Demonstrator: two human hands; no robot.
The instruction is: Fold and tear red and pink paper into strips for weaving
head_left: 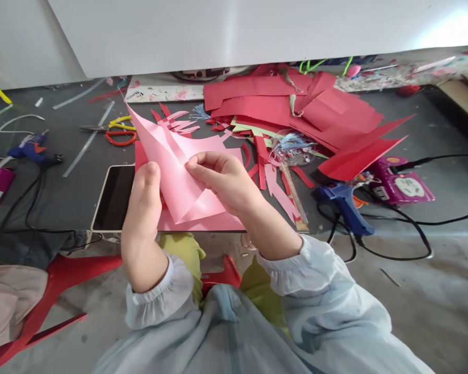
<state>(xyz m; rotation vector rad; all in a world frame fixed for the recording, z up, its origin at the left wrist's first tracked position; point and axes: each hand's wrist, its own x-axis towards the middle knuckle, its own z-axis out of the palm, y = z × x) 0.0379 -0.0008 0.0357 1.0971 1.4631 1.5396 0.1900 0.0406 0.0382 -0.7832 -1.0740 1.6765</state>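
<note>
Pink paper (175, 182) is held up between the person's two hands, bent into a loose curve above the near edge of the grey table (76, 200), with one pointed corner rising toward the upper left. The left hand (142, 200) is clamped on the sheet's left side: its thumb lies along the near edge, while the other fingers pass behind and are mostly hidden. The paper thus stands just to the right of that palm and reaches above the thumb tip. The right hand (228, 179) comes in from the other side, thumb and forefinger brought together in a pinch on the paper near its middle; its other fingers curl inward. Most of the raised part lies to the left of this pinch, and a lower corner points down between the two wrists. Whether the pinch takes one layer or two cannot be told.

Beneath the hands, more pink sheet shows at the table's edge, and a red sheet (140, 154) peeks out at the left. A phone (115, 195) lies just beside the left hand, with scissors (120, 130) beyond it. Past the right hand are scattered pink strips (280, 192), a pile of red paper (257, 98) and a blue glue gun (347, 205).
</note>
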